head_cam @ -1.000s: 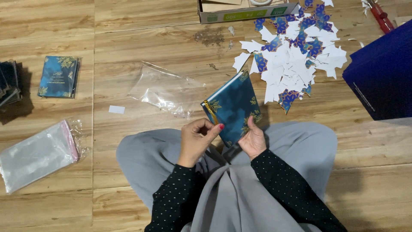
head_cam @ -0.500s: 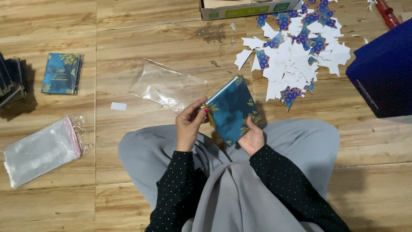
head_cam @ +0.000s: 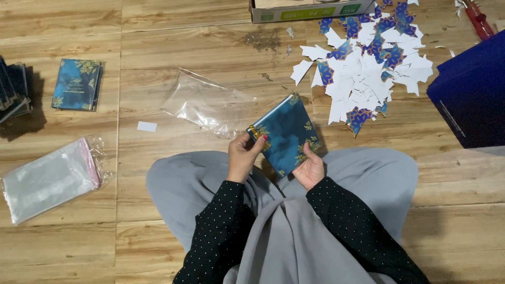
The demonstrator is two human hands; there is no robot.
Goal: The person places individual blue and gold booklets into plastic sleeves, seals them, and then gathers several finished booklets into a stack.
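Observation:
I hold a small teal booklet (head_cam: 286, 131) with gold leaf patterns over my lap, tilted, its cover facing up. My left hand (head_cam: 243, 155) pinches its left edge by the gold corner. My right hand (head_cam: 310, 169) supports its lower right edge from beneath, thumb on the cover. A loose clear plastic sleeve (head_cam: 205, 102) lies on the wooden floor just beyond the booklet.
A pile of white and blue paper cut-outs (head_cam: 368, 63) lies at the upper right beside dark blue boxes (head_cam: 473, 94). A cardboard box (head_cam: 305, 9) stands at the top. At left lie another teal booklet (head_cam: 76, 84), a dark stack (head_cam: 13, 89), a pack of plastic sleeves (head_cam: 47, 179) and a small white strip (head_cam: 147, 126).
The booklet has turned from nearly edge-on to cover up and sunk a little toward my lap. My left hand shifted to its left edge.

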